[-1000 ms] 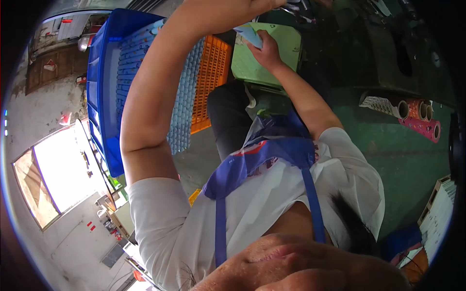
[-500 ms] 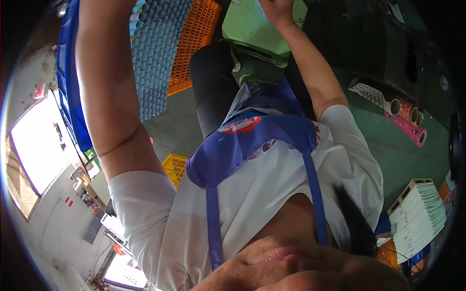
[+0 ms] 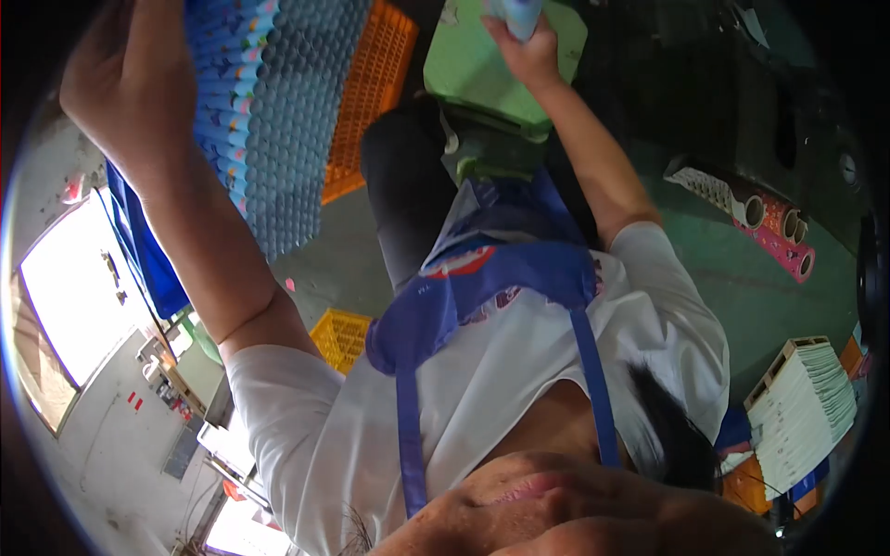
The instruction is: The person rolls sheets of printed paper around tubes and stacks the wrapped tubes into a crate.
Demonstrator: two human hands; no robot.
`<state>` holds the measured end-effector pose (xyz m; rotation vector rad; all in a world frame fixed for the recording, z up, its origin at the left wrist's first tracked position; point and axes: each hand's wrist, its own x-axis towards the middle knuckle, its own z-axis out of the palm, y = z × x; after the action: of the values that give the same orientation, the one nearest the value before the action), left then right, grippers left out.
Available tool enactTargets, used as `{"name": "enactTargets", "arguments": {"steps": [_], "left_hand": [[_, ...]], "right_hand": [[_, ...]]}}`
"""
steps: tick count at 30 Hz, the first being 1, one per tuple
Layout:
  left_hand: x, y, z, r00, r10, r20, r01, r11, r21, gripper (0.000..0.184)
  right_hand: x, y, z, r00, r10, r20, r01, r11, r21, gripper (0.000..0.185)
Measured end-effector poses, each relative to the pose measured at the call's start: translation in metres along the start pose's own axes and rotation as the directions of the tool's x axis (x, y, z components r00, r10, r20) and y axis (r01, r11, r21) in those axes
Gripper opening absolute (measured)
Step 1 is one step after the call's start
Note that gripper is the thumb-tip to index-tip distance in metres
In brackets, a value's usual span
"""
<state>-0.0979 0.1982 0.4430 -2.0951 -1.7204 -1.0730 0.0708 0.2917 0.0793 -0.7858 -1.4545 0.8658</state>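
My right hand (image 3: 536,57) is closed around a light-blue tube (image 3: 521,17), which runs off the top edge of the view. Below that hand is a green stool top (image 3: 496,79). At the upper left, my left hand (image 3: 130,97) is raised beside a large stack of blue patterned tubes (image 3: 292,120), whose round open ends face the camera. The fingers of this hand point up toward the edge and are mostly hidden, so I cannot tell if they grip anything.
An orange crate (image 3: 394,65) stands behind the stack. A yellow crate (image 3: 341,338) is on the floor, and a blue crate (image 3: 158,259) is at the left. Patterned rolls (image 3: 774,241) lie at the right, near a pile of white sheets (image 3: 802,422).
My left hand has come into view as the left arm drew back and leftward, uncovering more of the stack. My right hand came lower, bringing more of the light-blue tube into sight.
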Motion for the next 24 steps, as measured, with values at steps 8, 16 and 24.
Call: {"name": "enactTargets", "arguments": {"steps": [8,16,24], "left_hand": [[0.081,0.051,0.104,0.692,0.709,0.132,-0.605,0.671,-0.428,0.022],[0.071,0.063,0.126,0.688,0.492,0.534,-0.461,0.864,-0.203,0.026],[0.075,0.063,0.114,0.706,0.477,0.524,-0.337,0.876,-0.344,0.030]], "right_hand": [[0.001,-0.004,0.003,0.987,0.088,0.136,-0.066,0.985,-0.158,0.037],[0.000,-0.001,0.004,0.998,-0.037,0.059,0.039,0.999,-0.029,0.030],[-0.013,-0.003,0.000,0.997,0.040,0.060,-0.031,0.990,-0.140,0.031]]}}
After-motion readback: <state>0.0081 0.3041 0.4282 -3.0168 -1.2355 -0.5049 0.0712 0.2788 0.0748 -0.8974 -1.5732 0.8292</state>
